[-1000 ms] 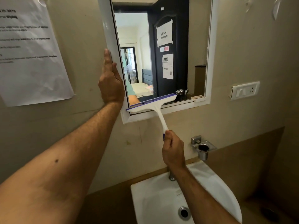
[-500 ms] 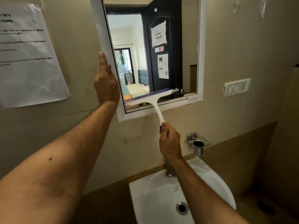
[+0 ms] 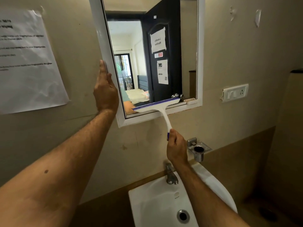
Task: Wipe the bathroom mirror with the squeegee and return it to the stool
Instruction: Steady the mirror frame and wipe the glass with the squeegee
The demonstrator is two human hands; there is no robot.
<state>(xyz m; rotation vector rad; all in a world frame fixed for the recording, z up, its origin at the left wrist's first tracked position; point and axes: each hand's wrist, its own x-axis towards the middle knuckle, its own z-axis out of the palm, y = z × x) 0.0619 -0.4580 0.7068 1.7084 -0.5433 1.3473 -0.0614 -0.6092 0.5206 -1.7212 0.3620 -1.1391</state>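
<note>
Finishing this stroke well means carrying the blade flat to the bottom edge of the mirror (image 3: 152,51), so no streak is left along the lower frame. The mirror hangs on the wall above the basin (image 3: 147,203), its white frame swung slightly out from the wall on the left. The left hand (image 3: 105,90) braces that left frame edge, fingers straight and pressed together along it; that steadying looks worth keeping while pressure goes on the glass. The squeegee (image 3: 157,106) lies with its purple-edged blade across the lower glass, just above the bottom frame edge, tilted so that its right end sits higher. Levelling it should let the whole rubber edge meet the frame at once. The right hand (image 3: 176,147) grips the handle's end, fingers curled round it, thumb along the shaft. A firm, even pull seems best. The stool is not in view.
</note>
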